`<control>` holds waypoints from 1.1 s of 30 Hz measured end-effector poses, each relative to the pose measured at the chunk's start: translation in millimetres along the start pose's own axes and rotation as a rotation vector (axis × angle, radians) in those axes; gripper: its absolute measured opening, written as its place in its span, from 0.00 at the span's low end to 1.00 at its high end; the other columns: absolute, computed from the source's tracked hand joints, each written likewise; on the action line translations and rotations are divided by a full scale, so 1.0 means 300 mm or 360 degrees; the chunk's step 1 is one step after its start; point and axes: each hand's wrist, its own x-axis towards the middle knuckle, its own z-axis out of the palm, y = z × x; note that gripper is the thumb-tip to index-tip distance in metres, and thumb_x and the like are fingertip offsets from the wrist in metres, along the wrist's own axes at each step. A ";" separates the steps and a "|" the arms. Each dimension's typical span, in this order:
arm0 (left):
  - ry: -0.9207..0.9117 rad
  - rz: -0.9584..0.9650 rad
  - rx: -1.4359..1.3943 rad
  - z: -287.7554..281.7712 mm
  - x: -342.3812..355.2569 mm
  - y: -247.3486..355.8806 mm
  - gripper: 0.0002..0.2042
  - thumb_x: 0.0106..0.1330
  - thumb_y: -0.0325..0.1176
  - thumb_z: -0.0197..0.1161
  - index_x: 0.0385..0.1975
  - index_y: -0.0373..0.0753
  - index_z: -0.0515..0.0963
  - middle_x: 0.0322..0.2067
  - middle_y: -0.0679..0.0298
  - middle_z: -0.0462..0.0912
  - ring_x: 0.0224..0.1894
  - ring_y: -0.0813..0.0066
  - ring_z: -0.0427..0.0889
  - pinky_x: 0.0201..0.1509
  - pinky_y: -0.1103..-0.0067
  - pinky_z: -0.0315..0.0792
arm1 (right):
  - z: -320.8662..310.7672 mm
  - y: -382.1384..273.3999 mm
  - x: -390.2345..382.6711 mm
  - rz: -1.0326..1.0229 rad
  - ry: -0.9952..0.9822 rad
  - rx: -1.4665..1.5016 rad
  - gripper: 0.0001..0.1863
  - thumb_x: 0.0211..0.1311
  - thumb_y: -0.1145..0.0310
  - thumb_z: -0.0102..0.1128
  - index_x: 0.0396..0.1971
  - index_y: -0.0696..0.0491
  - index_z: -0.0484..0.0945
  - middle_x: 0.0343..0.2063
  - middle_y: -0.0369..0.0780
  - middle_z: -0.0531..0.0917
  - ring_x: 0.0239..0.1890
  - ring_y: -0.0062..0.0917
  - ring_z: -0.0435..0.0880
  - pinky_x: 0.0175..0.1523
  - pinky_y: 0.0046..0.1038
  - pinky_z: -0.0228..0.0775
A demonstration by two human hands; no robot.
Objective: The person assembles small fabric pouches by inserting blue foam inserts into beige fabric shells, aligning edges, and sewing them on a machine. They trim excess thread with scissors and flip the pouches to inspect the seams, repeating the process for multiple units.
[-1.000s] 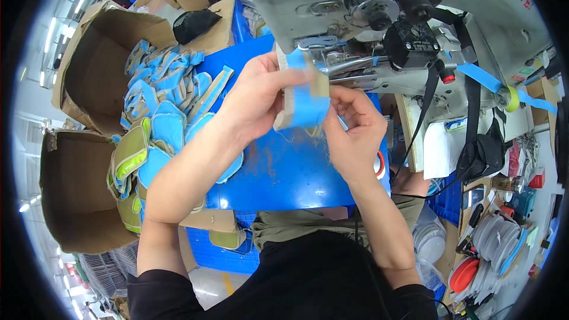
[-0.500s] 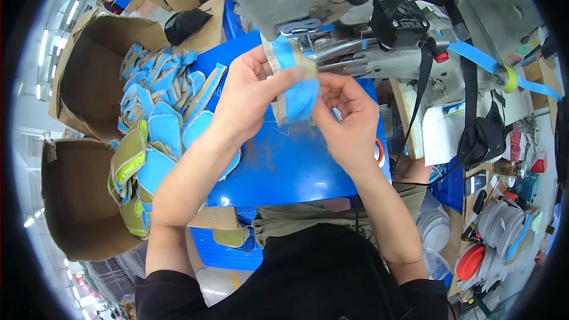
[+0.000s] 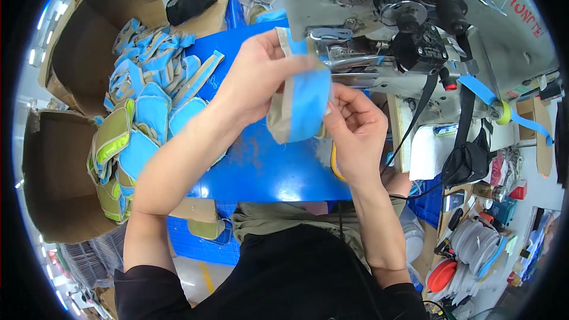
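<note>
A beige fabric piece with a broad blue band (image 3: 309, 106) hangs in front of the sewing machine's (image 3: 379, 6) metal arm. My left hand (image 3: 252, 77) grips its upper left part, fingers behind and the blurred thumb across the front. With thumb and fingertips, my right hand (image 3: 360, 136) pinches the right edge of the fabric. The piece's upper right side lies close by the machine's narrow arm (image 3: 355, 62); whether they touch I cannot tell. Below it is the blue table (image 3: 267, 172). Beside my right hand shows a yellow curved edge (image 3: 336, 163), its object mostly hidden.
Left of the table lie a heap of blue and beige strips (image 3: 148, 53) and several green and blue padded pieces (image 3: 115, 136), next to two cardboard boxes (image 3: 65, 172). A blue tape (image 3: 477, 89) runs through a yellow ring at the machine. Tape rolls (image 3: 474, 243) sit at the lower right.
The fabric piece now hangs lower and wider, its blue band turned more to the front. Both hands keep hold of it. The whole view has shifted somewhat.
</note>
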 end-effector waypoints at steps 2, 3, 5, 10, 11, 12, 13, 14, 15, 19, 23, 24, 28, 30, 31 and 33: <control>0.0008 -0.0012 -0.0022 0.004 0.008 0.005 0.15 0.63 0.22 0.67 0.49 0.30 0.78 0.39 0.58 0.88 0.38 0.74 0.88 0.42 0.77 0.82 | -0.003 -0.014 0.002 0.0006 -0.0026 -0.0014 0.16 0.67 0.76 0.67 0.52 0.65 0.80 0.43 0.39 0.86 0.43 0.15 0.84 0.51 0.19 0.75; 0.0034 -0.0009 -0.0026 0.006 0.007 0.004 0.15 0.63 0.22 0.67 0.49 0.30 0.78 0.39 0.58 0.87 0.38 0.73 0.88 0.42 0.77 0.82 | -0.005 -0.018 0.004 0.0009 -0.0040 -0.0022 0.16 0.68 0.75 0.68 0.53 0.64 0.80 0.43 0.39 0.87 0.43 0.15 0.83 0.51 0.19 0.75; 0.0069 -0.0021 -0.0026 0.012 0.002 0.005 0.15 0.63 0.24 0.67 0.49 0.30 0.78 0.40 0.58 0.87 0.38 0.73 0.88 0.42 0.76 0.82 | -0.003 -0.017 0.009 -0.0017 -0.0027 0.0024 0.15 0.68 0.76 0.66 0.52 0.64 0.80 0.41 0.39 0.87 0.41 0.15 0.84 0.48 0.19 0.77; 0.0145 -0.0095 -0.0115 0.033 -0.030 0.021 0.14 0.67 0.29 0.68 0.50 0.32 0.78 0.42 0.60 0.87 0.40 0.76 0.86 0.43 0.77 0.81 | -0.014 -0.037 0.009 0.0059 -0.0064 0.0010 0.16 0.68 0.76 0.65 0.53 0.64 0.80 0.42 0.38 0.87 0.43 0.15 0.84 0.50 0.19 0.76; 0.0133 -0.0031 -0.0056 0.042 -0.051 0.006 0.14 0.68 0.31 0.68 0.50 0.33 0.78 0.42 0.61 0.87 0.40 0.77 0.86 0.43 0.78 0.81 | -0.016 -0.038 0.008 0.0073 -0.0053 0.0002 0.16 0.68 0.76 0.65 0.53 0.64 0.80 0.42 0.38 0.87 0.42 0.14 0.84 0.50 0.19 0.76; 0.0119 0.0033 0.0003 0.050 -0.082 -0.020 0.14 0.70 0.32 0.67 0.50 0.33 0.78 0.42 0.62 0.87 0.41 0.78 0.85 0.44 0.78 0.81 | -0.019 -0.042 0.010 0.0085 -0.0042 -0.0006 0.16 0.68 0.77 0.65 0.53 0.64 0.80 0.42 0.38 0.87 0.42 0.14 0.84 0.49 0.18 0.76; 0.0098 0.0097 0.0073 0.051 -0.102 -0.041 0.13 0.71 0.33 0.67 0.50 0.34 0.78 0.42 0.62 0.87 0.41 0.79 0.85 0.44 0.79 0.80 | -0.016 -0.040 0.013 0.0060 -0.0045 -0.0004 0.15 0.67 0.77 0.65 0.51 0.63 0.81 0.39 0.37 0.87 0.39 0.13 0.84 0.45 0.18 0.76; 0.0097 0.0130 0.0107 0.051 -0.118 -0.054 0.13 0.71 0.33 0.67 0.50 0.34 0.79 0.42 0.63 0.87 0.41 0.80 0.85 0.45 0.79 0.80 | -0.011 -0.039 0.008 0.0043 -0.0041 0.0005 0.14 0.65 0.78 0.65 0.50 0.63 0.81 0.36 0.36 0.87 0.36 0.13 0.83 0.40 0.17 0.75; 0.0094 0.0164 0.0140 0.047 -0.131 -0.060 0.13 0.72 0.34 0.66 0.51 0.34 0.79 0.43 0.63 0.87 0.41 0.80 0.85 0.45 0.80 0.79 | -0.006 -0.037 0.008 0.0026 -0.0036 0.0015 0.13 0.64 0.78 0.65 0.48 0.62 0.82 0.33 0.35 0.87 0.33 0.12 0.83 0.36 0.17 0.75; 0.0068 -0.0056 -0.0098 0.045 -0.134 -0.013 0.14 0.76 0.35 0.60 0.54 0.33 0.77 0.45 0.60 0.87 0.43 0.76 0.87 0.49 0.77 0.81 | -0.008 0.012 0.014 -0.0124 -0.0013 -0.0087 0.13 0.61 0.75 0.69 0.45 0.61 0.84 0.29 0.36 0.86 0.30 0.14 0.84 0.34 0.19 0.75; -0.0273 -0.0593 -0.1012 -0.027 -0.107 0.012 0.17 0.78 0.36 0.55 0.57 0.28 0.73 0.47 0.52 0.85 0.48 0.64 0.88 0.56 0.70 0.83 | -0.017 0.011 0.010 -0.0150 0.0004 -0.0116 0.14 0.59 0.73 0.69 0.44 0.61 0.85 0.27 0.37 0.87 0.27 0.16 0.85 0.33 0.21 0.76; -0.0351 -0.0704 -0.1233 -0.032 -0.108 0.008 0.17 0.79 0.36 0.55 0.57 0.27 0.73 0.47 0.51 0.85 0.49 0.62 0.88 0.57 0.69 0.83 | -0.017 0.015 0.005 -0.0178 0.0009 -0.0113 0.14 0.59 0.73 0.69 0.44 0.61 0.85 0.27 0.37 0.87 0.27 0.17 0.85 0.33 0.21 0.76; -0.0249 -0.0492 -0.0701 0.024 -0.134 0.030 0.16 0.79 0.34 0.52 0.55 0.26 0.74 0.46 0.48 0.85 0.52 0.57 0.86 0.59 0.67 0.82 | -0.019 0.009 0.002 -0.0121 -0.0037 -0.0064 0.14 0.59 0.73 0.68 0.44 0.60 0.85 0.28 0.38 0.88 0.27 0.17 0.86 0.33 0.21 0.77; -0.0008 -0.0267 -0.0313 0.064 -0.144 0.031 0.15 0.78 0.35 0.55 0.53 0.28 0.76 0.43 0.54 0.87 0.48 0.65 0.87 0.56 0.70 0.81 | -0.026 0.005 0.001 -0.0103 -0.0028 -0.0070 0.13 0.58 0.74 0.69 0.44 0.60 0.85 0.28 0.38 0.87 0.27 0.17 0.85 0.33 0.22 0.77; 0.0067 -0.0135 -0.0148 0.082 -0.147 0.029 0.15 0.77 0.35 0.57 0.53 0.29 0.76 0.42 0.56 0.87 0.46 0.68 0.88 0.55 0.71 0.81 | -0.030 0.003 0.001 -0.0096 -0.0025 -0.0076 0.13 0.58 0.74 0.69 0.43 0.60 0.85 0.28 0.38 0.87 0.28 0.17 0.85 0.33 0.22 0.77; 0.0128 -0.0001 0.0061 0.084 -0.148 0.025 0.14 0.75 0.36 0.60 0.51 0.31 0.78 0.42 0.60 0.87 0.43 0.73 0.88 0.52 0.74 0.81 | -0.032 -0.003 -0.001 -0.0100 -0.0021 -0.0102 0.13 0.58 0.74 0.69 0.43 0.60 0.85 0.27 0.37 0.86 0.27 0.17 0.84 0.33 0.22 0.77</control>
